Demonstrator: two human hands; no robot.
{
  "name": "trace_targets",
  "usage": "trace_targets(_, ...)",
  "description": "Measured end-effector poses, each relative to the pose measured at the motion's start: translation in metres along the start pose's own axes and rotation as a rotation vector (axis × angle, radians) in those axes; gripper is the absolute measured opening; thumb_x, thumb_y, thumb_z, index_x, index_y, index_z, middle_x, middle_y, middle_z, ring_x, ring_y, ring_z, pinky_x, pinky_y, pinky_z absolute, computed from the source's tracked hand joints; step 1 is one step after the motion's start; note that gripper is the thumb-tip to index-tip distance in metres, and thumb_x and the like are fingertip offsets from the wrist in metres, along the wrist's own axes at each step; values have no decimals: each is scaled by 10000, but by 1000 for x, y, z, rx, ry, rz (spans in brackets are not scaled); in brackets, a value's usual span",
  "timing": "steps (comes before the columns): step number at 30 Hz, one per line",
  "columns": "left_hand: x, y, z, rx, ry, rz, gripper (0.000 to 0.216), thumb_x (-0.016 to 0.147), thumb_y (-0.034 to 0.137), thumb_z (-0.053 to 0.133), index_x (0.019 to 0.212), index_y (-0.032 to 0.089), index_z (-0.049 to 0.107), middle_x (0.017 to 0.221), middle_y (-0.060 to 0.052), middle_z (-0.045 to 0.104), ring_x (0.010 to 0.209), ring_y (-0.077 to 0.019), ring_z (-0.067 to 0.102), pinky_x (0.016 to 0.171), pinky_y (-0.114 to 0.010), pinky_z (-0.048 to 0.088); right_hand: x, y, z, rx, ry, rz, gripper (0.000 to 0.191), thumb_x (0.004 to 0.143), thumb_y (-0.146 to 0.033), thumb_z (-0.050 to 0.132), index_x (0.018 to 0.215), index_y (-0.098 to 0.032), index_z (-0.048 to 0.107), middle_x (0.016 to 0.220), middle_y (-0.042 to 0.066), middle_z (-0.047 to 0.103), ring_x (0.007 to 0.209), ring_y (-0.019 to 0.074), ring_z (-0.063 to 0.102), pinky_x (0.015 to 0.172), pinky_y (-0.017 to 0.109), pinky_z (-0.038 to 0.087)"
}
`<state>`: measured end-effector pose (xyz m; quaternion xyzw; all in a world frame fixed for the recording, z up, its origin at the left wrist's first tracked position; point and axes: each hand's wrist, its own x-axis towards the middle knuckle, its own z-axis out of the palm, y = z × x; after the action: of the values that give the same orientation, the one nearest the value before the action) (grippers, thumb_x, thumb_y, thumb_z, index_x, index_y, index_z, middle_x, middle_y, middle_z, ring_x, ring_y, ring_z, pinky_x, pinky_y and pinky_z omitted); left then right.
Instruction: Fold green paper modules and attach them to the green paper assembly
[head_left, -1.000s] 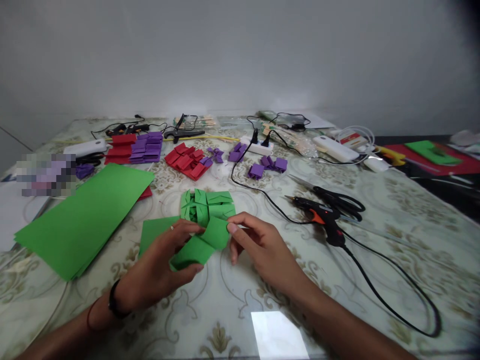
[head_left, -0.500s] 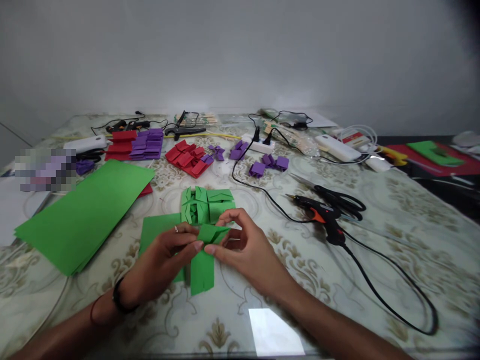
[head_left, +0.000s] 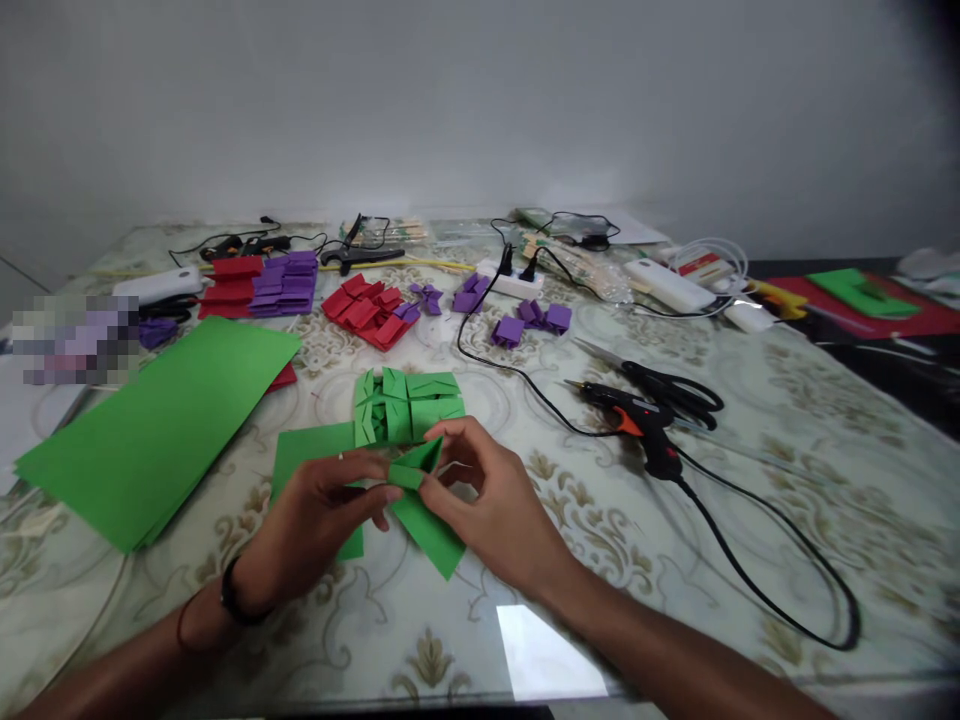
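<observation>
Between my two hands is a strip of green paper (head_left: 429, 527), folded at its upper end, with its free end slanting down to the right. My left hand (head_left: 322, 520) pinches the left side of the fold. On the other side, the thumb and fingers of my right hand (head_left: 487, 500) are closed on the folded part. Just beyond my hands lie several folded green paper pieces (head_left: 405, 408) set side by side. A flat green sheet (head_left: 311, 450) rests partly under my left hand.
A stack of green sheets (head_left: 165, 430) lies on the left. To the right are a glue gun (head_left: 637, 425) with its looping cord and black-handled scissors (head_left: 667, 385). Red folded pieces (head_left: 367, 312), purple folded pieces (head_left: 508, 332) and a power strip (head_left: 514, 280) sit farther back.
The green strip has turned, so its free end now points down to the right instead of straight down. The fold at its top stands up more. Both hands stay close together.
</observation>
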<state>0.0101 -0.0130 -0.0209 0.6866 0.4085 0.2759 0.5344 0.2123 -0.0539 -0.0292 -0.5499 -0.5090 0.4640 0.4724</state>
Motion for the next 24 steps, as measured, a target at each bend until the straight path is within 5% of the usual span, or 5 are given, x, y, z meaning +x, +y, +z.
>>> trace_targets(4,1,2,-1,73,84,28,260,957,364,739,757,197,732,745,4,733,722,-174,695,707,-260,598,0,0,-3,-89,12,-61,109,915,-326,659,939,-227,620,846,4,660,739,174,645,663,296,517)
trace_targets(10,-2,-11,1,192,237,132,278,922,352,776,1178,253,734,1072,-39,823,986,-267,792,898,-416,665,-1,0,-3,-257,-41,-152,336,988,-346,566,681,-222,513,663,-20,553,633,147,548,600,274,408)
trace_targets(13,-5,-17,3,320,261,250,560,879,322,835,1398,299,626,1166,-52,788,1096,-294,775,965,-465,655,-3,2,0,-284,-73,-141,328,965,-338,606,672,-216,522,625,-31,547,589,133,513,572,261,374)
trace_targets(20,-4,-18,2,276,245,179,511,958,223,686,1436,280,513,1138,-39,706,917,-212,776,853,-380,670,-1,4,-3,-290,-39,-141,248,948,-335,650,742,-198,647,640,-25,589,587,135,530,574,252,397)
trace_targets(24,-8,-12,2,206,172,236,470,1016,169,545,1463,289,464,1169,-52,699,1002,-223,769,902,-384,653,-3,5,-2,-256,-65,-157,151,934,-309,686,858,-187,732,649,-36,587,589,131,528,571,237,405)
